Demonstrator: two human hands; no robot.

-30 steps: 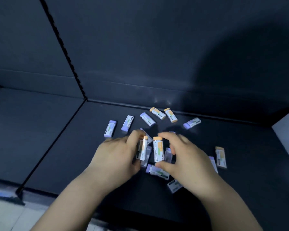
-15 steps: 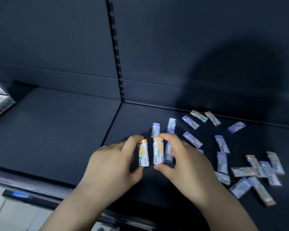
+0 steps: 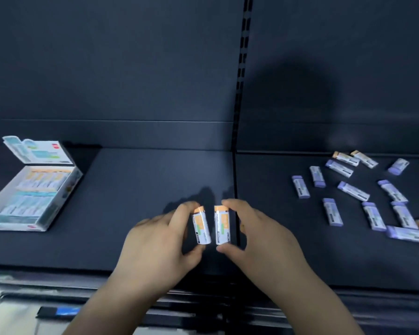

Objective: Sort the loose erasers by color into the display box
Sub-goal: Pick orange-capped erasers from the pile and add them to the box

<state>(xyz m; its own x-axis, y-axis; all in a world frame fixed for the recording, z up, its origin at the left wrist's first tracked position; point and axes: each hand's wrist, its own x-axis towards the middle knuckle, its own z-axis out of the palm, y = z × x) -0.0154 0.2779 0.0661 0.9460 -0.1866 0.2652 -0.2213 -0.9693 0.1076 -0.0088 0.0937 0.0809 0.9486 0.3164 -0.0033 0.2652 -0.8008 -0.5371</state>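
Low centre of frame, the left hand [image 3: 155, 240] pinches one orange-capped eraser [image 3: 201, 226] upright and the right hand [image 3: 259, 240] pinches a second orange-capped eraser [image 3: 221, 224]. Looks like the carry step. The display box [image 3: 56, 209] lies open at mid-left and the loose erasers [image 3: 353, 191] are scattered far right. Next job: swing left and slot both among the orange ones.

Left hand [image 3: 155, 240] is pinching orange eraser [image 3: 201, 226] end to end, forefinger above, thumb below; right hand [image 3: 261, 238] is pinching second eraser [image 3: 221, 224] likewise.
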